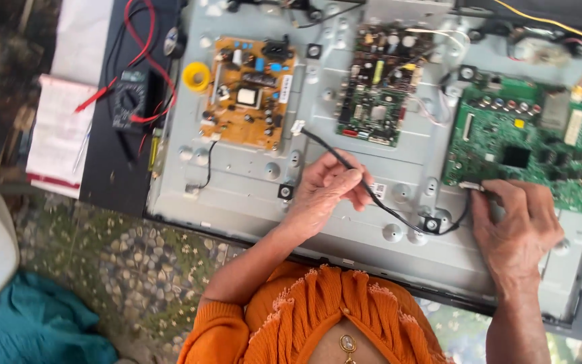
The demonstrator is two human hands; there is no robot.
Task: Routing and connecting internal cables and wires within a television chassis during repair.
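A black cable (372, 192) runs between both hands over the grey metal back panel (250, 182). The left hand (328, 189) pinches its middle; the white plug (297, 127) lies free just beyond that hand. The right hand (513, 226) grips the cable's other end at the green circuit board (527, 141). 2 more boards, 1 orange (247, 91), sit beyond the left hand, a multimeter (129, 101) far left.

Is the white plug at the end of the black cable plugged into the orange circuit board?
No, the white plug lies loose on the grey metal panel, apart from the orange circuit board, while the left hand holds the black cable.
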